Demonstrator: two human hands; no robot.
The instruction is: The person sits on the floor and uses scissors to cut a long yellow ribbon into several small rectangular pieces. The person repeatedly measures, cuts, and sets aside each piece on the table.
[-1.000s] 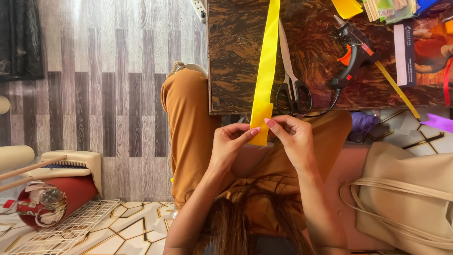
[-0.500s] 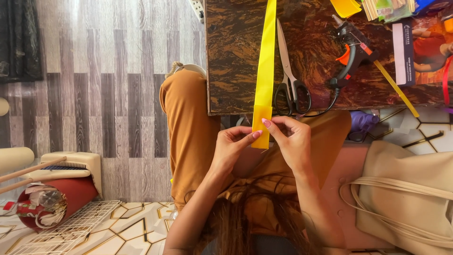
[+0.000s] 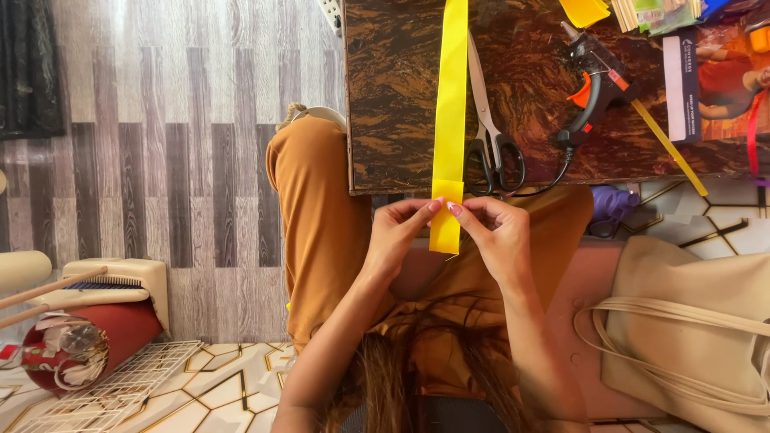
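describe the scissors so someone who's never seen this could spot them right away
Start at the dark brown marbled tabletop at the top of the view. Just right of the long yellow ribbon that both hands pinch at its folded end lie the scissors, blades pointing away, black handles at the table's near edge. Unlike the black-and-orange glue gun further right, they have long silver blades.

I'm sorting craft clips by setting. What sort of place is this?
Probably a home craft corner: a hot glue gun and scissors on a low dark table, with wood-look flooring beside it.
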